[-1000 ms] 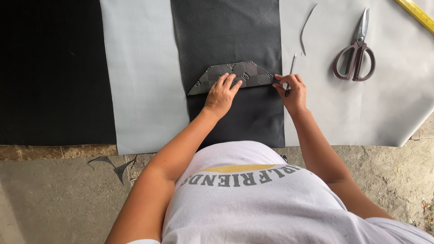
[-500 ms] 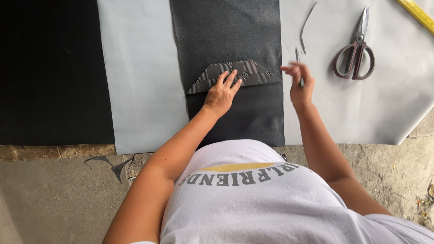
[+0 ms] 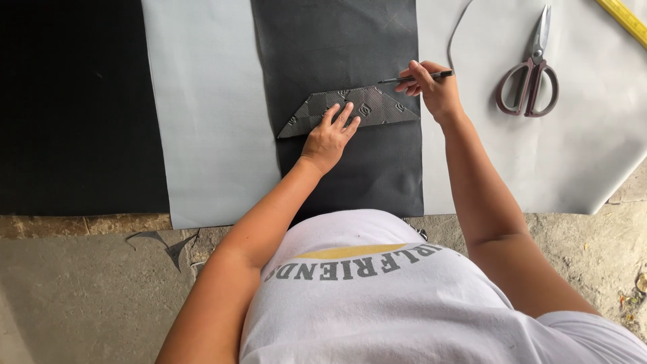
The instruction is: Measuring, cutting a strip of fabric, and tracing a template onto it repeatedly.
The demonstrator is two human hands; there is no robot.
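A person in a white printed T-shirt, seen from above, bends over sheets of material spread on a concrete floor. The left hand lies flat with fingers spread on a patterned dark template — a long, low piece with slanted ends — pressing it onto a dark grey textured sheet. The right hand is closed around a slim pen, pinched between thumb and fingers and lying nearly level, its tip pointing left just above the template's upper edge near the right corner; whether the tip touches the sheet cannot be told. The template sits across the middle of the dark grey sheet, its right end reaching almost to that sheet's right edge. Beneath and to either side lies a pale grey sheet, and a black sheet covers the floor at far left. On the pale grey material to the right, well apart from the hands, rest scissors with brownish handles, blades shut and pointing away — beside them a thin curved offcut strip. A yellow measuring tape crosses the top right corner.
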